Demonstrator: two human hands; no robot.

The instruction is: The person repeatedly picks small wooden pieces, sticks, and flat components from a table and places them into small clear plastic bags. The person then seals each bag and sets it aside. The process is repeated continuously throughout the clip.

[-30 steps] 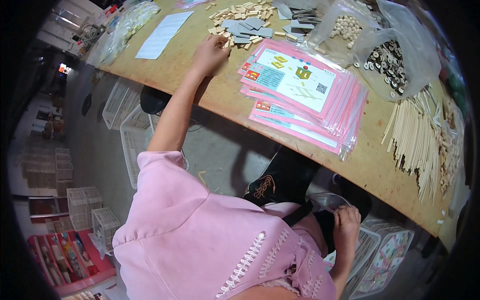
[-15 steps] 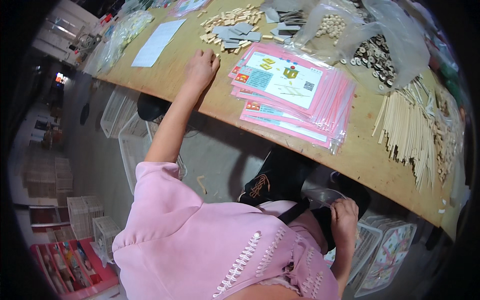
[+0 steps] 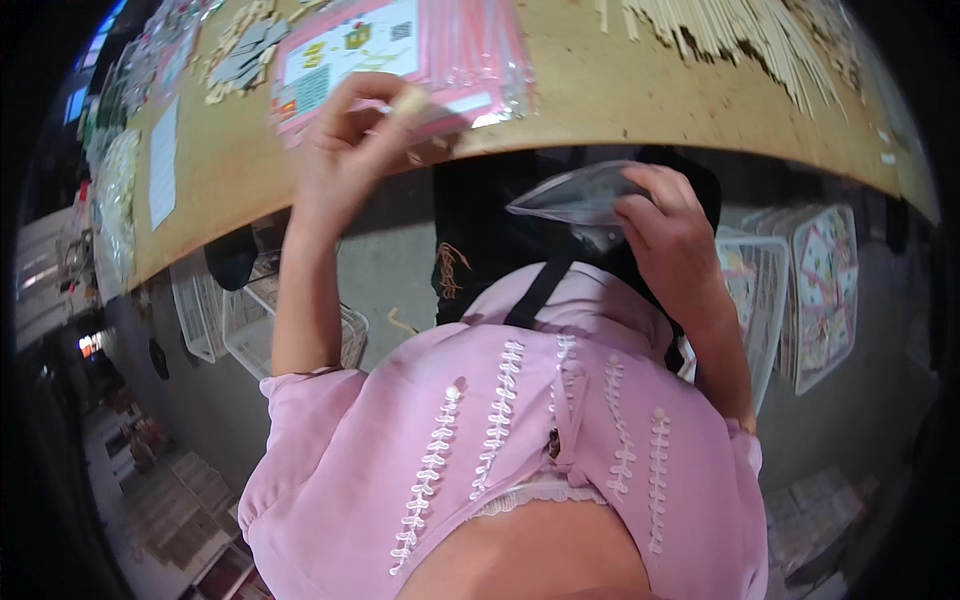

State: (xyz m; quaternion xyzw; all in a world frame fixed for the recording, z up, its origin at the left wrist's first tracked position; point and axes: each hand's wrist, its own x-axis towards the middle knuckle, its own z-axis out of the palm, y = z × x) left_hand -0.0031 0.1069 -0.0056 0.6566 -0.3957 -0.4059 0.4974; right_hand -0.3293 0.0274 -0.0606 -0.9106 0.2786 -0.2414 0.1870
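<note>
My left hand [image 3: 345, 150] is raised over the near table edge, in front of the stack of pink printed packets [image 3: 470, 50]. Its thumb and fingers pinch a small pale wooden block [image 3: 411, 101], blurred by motion. At the right, over my lap, my right hand [image 3: 670, 225] grips the edge of a clear plastic bag [image 3: 575, 198]. The bag's mouth gapes toward the left, and I cannot make out anything inside it. A gap separates the left hand from the bag.
Beyond the packets lie small wooden blocks [image 3: 222, 75] and grey flat pieces [image 3: 258, 48]. Thin wooden sticks [image 3: 735, 40] spread at the far right. A white paper sheet [image 3: 164, 165] lies at the left. White plastic baskets [image 3: 770, 300] stand on the floor at both sides.
My left hand has come back from the block pile toward my body with a small block. My right hand has lifted the bag and moved it further into view. The view has shifted.
</note>
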